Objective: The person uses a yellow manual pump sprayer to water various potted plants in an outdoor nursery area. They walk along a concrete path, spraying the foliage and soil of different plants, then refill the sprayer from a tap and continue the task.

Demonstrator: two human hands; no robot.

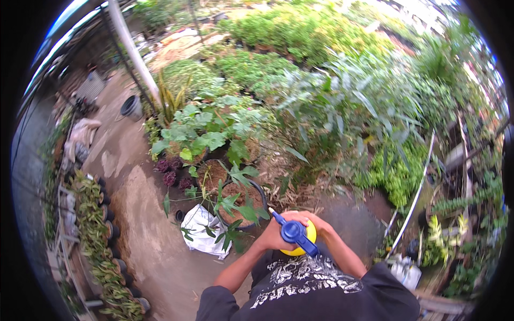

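Both my hands are closed around a yellow pump spray bottle (311,231) with a blue head (293,232), held upright against my dark printed shirt. My left hand (274,234) grips it on the left side, and my right hand (311,218) wraps its far and right side. The nozzle (272,210) points away from me to the upper left. Beyond it stands a round black pot (263,194) of brown growing medium, with a lobed-leaf plant (233,202) at its edge. A white woven sack (200,224) lies on the ground left of the pot.
A row of potted plants (94,232) lines the left side of the dirt path (148,208). A black bucket (131,107) stands farther up near a pale pole (134,52). Dense foliage (337,100) fills the front and right. Plastic bags (404,273) lie at lower right.
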